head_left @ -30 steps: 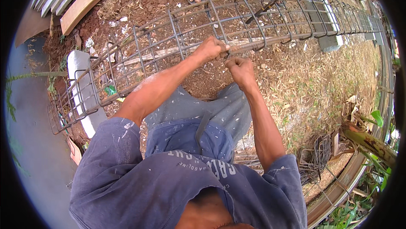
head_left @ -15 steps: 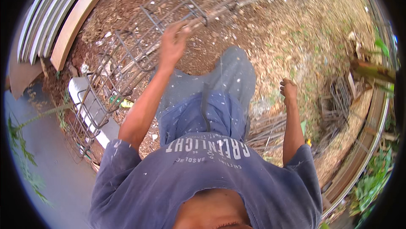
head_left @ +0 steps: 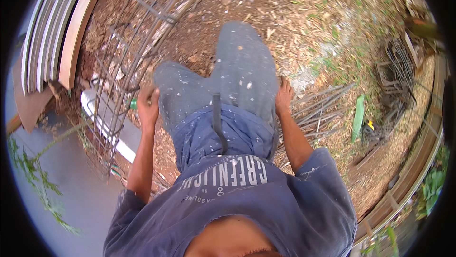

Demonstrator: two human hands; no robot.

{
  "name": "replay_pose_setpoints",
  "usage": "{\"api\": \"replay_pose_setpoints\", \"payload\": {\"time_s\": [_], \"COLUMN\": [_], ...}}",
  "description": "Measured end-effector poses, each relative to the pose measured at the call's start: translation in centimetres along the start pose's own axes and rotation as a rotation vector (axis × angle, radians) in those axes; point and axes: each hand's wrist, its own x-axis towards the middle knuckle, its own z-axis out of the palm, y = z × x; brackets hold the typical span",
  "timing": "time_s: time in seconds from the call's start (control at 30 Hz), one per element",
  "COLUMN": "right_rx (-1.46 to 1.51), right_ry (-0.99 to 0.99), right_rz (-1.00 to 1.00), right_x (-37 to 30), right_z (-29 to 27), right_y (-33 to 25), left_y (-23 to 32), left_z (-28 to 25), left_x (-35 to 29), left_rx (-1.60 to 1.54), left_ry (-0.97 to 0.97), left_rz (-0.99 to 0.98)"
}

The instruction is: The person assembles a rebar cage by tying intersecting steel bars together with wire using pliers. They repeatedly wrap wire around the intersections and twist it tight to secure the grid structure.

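At your far left, stacked boards (head_left: 52,33) lean beside the rebar cage (head_left: 128,62), whose long axis runs from lower left up toward the top centre. Your left hand (head_left: 148,107) sits against the cage's near side, fingers curled around something small and green (head_left: 134,103). Your right hand (head_left: 284,96), spread flat on your trouser leg (head_left: 242,71), lies well apart from the cage, with loose rods (head_left: 318,109) just beyond it.

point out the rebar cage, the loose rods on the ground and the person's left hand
rebar cage (head_left: 137,43), head view, on a long bar in its upper part
loose rods (head_left: 318,107), head view, middle of the bundle lying on the ground
left hand (head_left: 148,107), head view, back of the hand beside the cage
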Motion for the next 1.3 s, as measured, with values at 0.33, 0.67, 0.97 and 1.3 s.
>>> {"api": "replay_pose_setpoints", "payload": {"time_s": [0.33, 0.67, 0.97, 1.3], "right_rx": [0.200, -0.211, -0.260, 0.402], "right_ry": [-0.604, -0.404, -0.822, -0.942], "right_rz": [-0.290, -0.998, -0.683, 0.235], "right_x": [6.3, 22.0, 24.0, 20.2], "right_z": [-7.0, -2.4, 0.3, -16.0], "right_y": [-1.2, -13.4, -9.1, 8.1], "left_y": [-2.3, -2.4, -1.1, -3.9], "left_z": [12.0, 4.4, -12.4, -26.0], "left_x": [7.4, -0.8, -2.7, -8.1], "left_rx": [-0.713, -0.436, -0.299, -0.067], "left_ry": [0.100, -0.101, -0.086, 0.527], "left_rz": [-0.838, -0.579, -0.276, -0.561]}}
